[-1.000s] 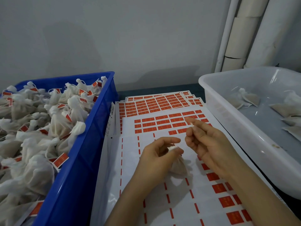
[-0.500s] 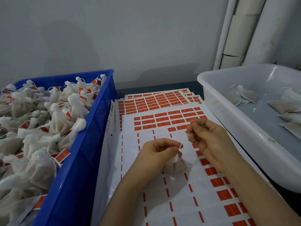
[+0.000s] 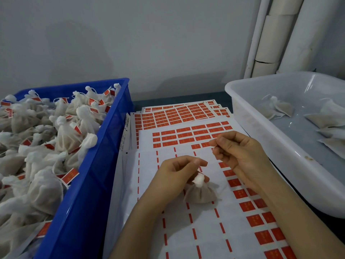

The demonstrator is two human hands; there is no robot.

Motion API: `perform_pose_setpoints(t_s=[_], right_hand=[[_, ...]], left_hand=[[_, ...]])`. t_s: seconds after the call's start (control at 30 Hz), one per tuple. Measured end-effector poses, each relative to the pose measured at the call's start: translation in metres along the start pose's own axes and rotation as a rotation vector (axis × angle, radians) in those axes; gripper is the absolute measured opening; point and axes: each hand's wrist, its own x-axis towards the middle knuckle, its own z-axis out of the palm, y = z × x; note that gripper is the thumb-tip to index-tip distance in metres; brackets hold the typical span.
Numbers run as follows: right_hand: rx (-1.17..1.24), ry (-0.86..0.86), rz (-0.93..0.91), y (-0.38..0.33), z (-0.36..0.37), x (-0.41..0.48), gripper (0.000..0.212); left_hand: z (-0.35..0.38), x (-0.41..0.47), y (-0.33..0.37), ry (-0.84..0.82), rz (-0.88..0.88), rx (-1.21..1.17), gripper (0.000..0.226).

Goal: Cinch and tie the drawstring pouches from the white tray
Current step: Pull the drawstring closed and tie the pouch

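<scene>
Head view, bench between 2 bins.

- Small off-white gauze drawstring pouch sat on the white sheet of red stickers, between your forearms. It was well apart from the white plastic tray on your right and the blue plastic crate on your left.
- Your left hand was curled over the pouch. The lower fingers closed round the gathered neck, and thumb and index met in a pinch just above it.
- Your right hand was raised beyond the pouch, fingers curled, thumb pressed to the index tip. That pinch was most likely on the drawstring, but the cord was too thin to make out.
- Handling, as judged: light, soft and limp, with a loose filling that would shift under pressure. The thin mesh could snag or tear if yanked. It was not slippery, though the cord was fine enough to slide out of a lazy pinch.
- Best hold looked to be the neck, right under the white ruffle, so the belly stayed down while the cord was drawn.
- Attitude: the pouch stood on its rounded belly with the ruffled mouth up. Its long axis ran belly to mouth, near upright, leaning a little toward your left hand.
- 1 pouch in work. Flat untied pouches lay in the tray, and tagged tied ones were heaped in the crate.
</scene>
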Motion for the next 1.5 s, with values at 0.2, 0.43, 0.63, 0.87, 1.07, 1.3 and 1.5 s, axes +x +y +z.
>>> perform_pose_setpoints(t_s=[0.2,0.43,0.63,0.87,1.07,1.3,1.5], right_hand=[[-0.361,-0.055,-0.075,0.0,0.007,-0.003,0.022],[-0.58,-0.101,-0.064,-0.009,0.014,0.006,0.006],[-0.804,0.072,-0.095,0.011,0.024,0.035,0.016],[-1.202,0.041,-0.083,0.046,0.034,0.037,0.042],[-1.246,0.009,-0.042,0.045,0.031,0.04,0.039],[-1.268,0.048,-0.055,0.049,0.033,0.042,0.034],[-1.293,0.071,-0.093,0.053,0.031,0.043,0.032]], left_hand=[[0.003,0.001,0.0,0.038,0.048,-0.018,0.011],[0.002,0.002,0.0,0.065,0.045,-0.072,0.003],[0.003,0.001,0.0,0.064,-0.036,-0.066,0.007],[0.003,0.001,0.001,0.081,-0.055,-0.089,0.011],[0.005,0.001,0.002,0.095,-0.052,-0.103,0.014],[0.004,0.004,0.0,0.134,-0.06,-0.103,0.012],[0.005,0.004,-0.001,0.142,-0.064,-0.101,0.011]])
